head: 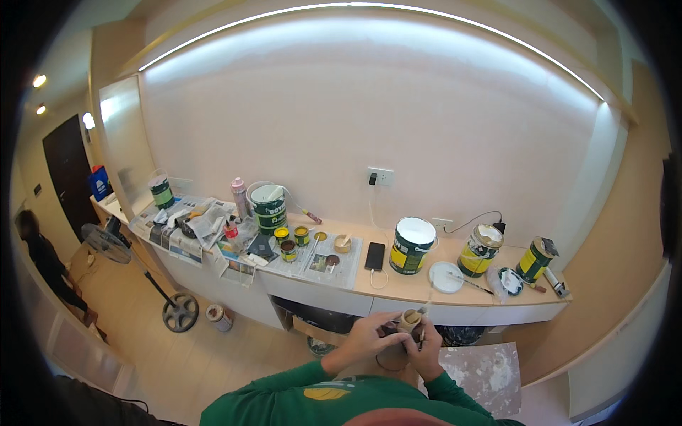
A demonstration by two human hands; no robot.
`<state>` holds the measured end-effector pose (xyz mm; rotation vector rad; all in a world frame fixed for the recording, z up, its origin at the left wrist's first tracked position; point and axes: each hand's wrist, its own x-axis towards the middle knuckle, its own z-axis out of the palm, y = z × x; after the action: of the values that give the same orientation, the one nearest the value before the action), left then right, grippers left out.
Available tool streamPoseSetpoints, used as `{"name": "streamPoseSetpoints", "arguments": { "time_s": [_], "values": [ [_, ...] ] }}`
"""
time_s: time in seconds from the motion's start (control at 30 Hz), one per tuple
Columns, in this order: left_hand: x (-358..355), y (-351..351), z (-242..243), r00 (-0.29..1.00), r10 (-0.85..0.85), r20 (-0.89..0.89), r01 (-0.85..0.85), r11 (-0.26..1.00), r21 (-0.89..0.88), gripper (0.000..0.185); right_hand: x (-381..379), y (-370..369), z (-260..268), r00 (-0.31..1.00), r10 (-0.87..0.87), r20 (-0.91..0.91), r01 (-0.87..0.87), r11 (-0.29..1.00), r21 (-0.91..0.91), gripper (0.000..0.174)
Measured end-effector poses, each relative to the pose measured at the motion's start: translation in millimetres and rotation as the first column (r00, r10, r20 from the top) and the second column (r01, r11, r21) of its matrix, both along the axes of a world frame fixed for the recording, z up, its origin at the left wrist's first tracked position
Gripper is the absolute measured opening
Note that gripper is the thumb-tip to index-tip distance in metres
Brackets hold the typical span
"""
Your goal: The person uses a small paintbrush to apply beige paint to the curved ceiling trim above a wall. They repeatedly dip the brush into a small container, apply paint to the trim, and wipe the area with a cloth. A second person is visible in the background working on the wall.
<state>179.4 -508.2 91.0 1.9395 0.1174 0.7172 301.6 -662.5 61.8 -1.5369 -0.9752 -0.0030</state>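
Note:
Both my hands meet in front of my chest, just off the counter's front edge. Between them is a small beige container [409, 318], open at the top, with something stick-like inside it. My left hand [367, 336] grips its left side and my right hand [423, 346] its right side. A thin tool, perhaps a brush, slants up by my right fingers; its full shape cannot be made out. On the counter beyond stand a large can of white paint [415, 234], a white lid [446, 277] with a thin brush [471, 283] across it, and a smartphone [375, 256] on a cable.
Newspaper [346, 272] under small paint tins [288, 249] and a paint can [268, 207] covers the counter's left. More cans [480, 250] stand right. A pedestal fan [180, 312] and a tin [218, 318] are on the floor. A person [50, 266] is at far left.

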Motion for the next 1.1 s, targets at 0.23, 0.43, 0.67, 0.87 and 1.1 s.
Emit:
{"name": "streamPoseSetpoints", "arguments": {
  "time_s": [0.23, 0.43, 0.67, 0.87, 1.1],
  "values": [
    [33.3, -47.3, 0.3, 0.997, -0.011, -0.075, 0.014, 0.999, 0.035, 0.053, 27.8, -62.8, -15.5, 0.995, -0.099, 0.003, 0.099, 0.994, 0.04, 0.043],
    [55.4, 68.1, 76.1, 0.914, 0.377, 0.148, -0.405, 0.839, 0.362, 0.025, 42.1, -80.6, -17.8, 0.991, -0.131, 0.013, 0.13, 0.99, 0.057, 0.04],
    [36.7, 289.9, 279.0, 0.502, 0.471, 0.725, -0.864, 0.318, 0.391, 0.032, 56.3, -44.0, -41.7, 0.986, -0.166, -0.017, 0.166, 0.984, 0.07, 0.039],
    [12.5, 456.9, 422.4, 0.326, 0.574, 0.751, -0.86, -0.151, 0.488, 0.073, 58.4, 33.6, -42.4, 0.961, -0.269, 0.057, 0.267, 0.963, 0.042, 0.04],
    [23.2, 619.7, 543.0, 0.191, 0.582, 0.791, -0.875, -0.264, 0.406, 0.078, 27.5, 154.5, -8.7, 0.918, -0.389, 0.077, 0.382, 0.92, 0.083, 0.041]
  ]
}}
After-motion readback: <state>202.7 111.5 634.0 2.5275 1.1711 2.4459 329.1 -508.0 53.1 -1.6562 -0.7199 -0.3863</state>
